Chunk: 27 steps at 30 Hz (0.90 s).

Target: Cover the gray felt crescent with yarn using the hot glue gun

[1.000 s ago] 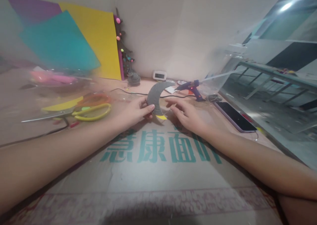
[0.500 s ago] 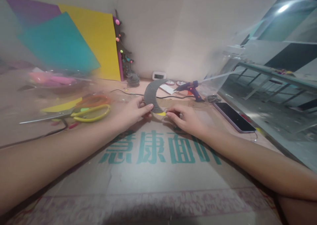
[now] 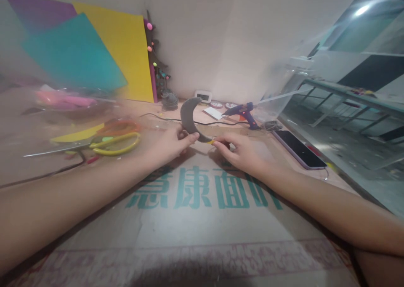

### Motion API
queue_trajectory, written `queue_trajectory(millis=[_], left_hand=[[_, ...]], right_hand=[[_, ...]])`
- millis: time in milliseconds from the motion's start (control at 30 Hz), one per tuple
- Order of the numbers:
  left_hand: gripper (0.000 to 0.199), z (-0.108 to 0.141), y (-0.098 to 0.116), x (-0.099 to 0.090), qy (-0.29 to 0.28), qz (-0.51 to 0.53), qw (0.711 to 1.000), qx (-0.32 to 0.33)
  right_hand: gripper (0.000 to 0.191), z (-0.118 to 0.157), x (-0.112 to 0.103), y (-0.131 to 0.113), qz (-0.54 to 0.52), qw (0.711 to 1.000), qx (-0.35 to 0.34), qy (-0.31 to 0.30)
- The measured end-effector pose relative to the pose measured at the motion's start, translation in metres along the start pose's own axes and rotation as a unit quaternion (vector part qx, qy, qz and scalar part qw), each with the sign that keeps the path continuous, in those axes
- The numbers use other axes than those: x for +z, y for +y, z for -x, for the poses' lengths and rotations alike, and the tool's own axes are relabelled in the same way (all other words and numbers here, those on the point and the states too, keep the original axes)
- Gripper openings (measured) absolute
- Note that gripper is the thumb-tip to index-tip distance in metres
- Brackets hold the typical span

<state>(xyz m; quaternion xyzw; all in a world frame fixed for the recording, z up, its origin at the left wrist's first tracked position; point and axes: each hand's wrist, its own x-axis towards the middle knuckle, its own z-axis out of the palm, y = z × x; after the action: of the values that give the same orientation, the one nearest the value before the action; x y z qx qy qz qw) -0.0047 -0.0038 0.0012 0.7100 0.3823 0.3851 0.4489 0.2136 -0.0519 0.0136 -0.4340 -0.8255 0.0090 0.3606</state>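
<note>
A dark grey crescent-shaped piece (image 3: pixel 188 118) stands up between my hands over the printed sheet. My left hand (image 3: pixel 178 143) is closed on its lower left edge, thumb in front and fingers behind. At its lower right end a small bit of yellow strip (image 3: pixel 211 142) shows against the grey. My right hand (image 3: pixel 235 150) pinches the end of that strip between thumb and fingertips; the part inside the pinch is hidden.
A blue glue gun (image 3: pixel 243 111) stands behind my right hand, its cord running across the table. A phone (image 3: pixel 299 150) lies at the right edge. Yellow-handled scissors (image 3: pixel 116 146) lie left, near orange-handled ones. Coloured sheets (image 3: pixel 75 51) lean on the wall behind a tray (image 3: pixel 94 104).
The crescent has turned and tilted left, so it looks narrower, and less of the yellow strip shows. Both hands have stayed almost in place.
</note>
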Motion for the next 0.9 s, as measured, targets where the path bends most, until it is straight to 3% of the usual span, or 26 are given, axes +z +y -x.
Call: queue_trajectory(millis=[133, 300, 400, 567, 767, 900], left_hand=[[0.053, 0.002, 0.003, 0.003, 0.002, 0.050, 0.999, -0.009], [0.041, 0.000, 0.000, 0.004, 0.033, 0.047, 0.998, -0.006], [0.035, -0.002, -0.005, 0.002, 0.042, 0.019, 0.999, -0.014], [0.043, -0.001, -0.004, 0.001, 0.041, -0.009, 0.998, -0.042], [0.047, 0.002, 0.000, 0.002, 0.007, -0.004, 0.998, -0.062], [0.059, 0.004, 0.003, -0.002, -0.009, -0.068, 0.996, -0.058]], right_hand=[[0.019, 0.001, -0.001, 0.001, 0.028, 0.996, -0.070, -0.042], [0.019, 0.004, 0.000, 0.002, 0.055, 0.986, -0.139, -0.079], [0.018, 0.005, -0.002, -0.001, 0.039, 0.988, -0.124, -0.089], [0.021, 0.004, -0.006, -0.004, 0.016, 0.997, -0.062, -0.042], [0.021, -0.001, -0.002, 0.001, -0.028, 0.997, -0.031, -0.060], [0.026, -0.003, -0.001, 0.002, -0.041, 0.996, -0.024, -0.078]])
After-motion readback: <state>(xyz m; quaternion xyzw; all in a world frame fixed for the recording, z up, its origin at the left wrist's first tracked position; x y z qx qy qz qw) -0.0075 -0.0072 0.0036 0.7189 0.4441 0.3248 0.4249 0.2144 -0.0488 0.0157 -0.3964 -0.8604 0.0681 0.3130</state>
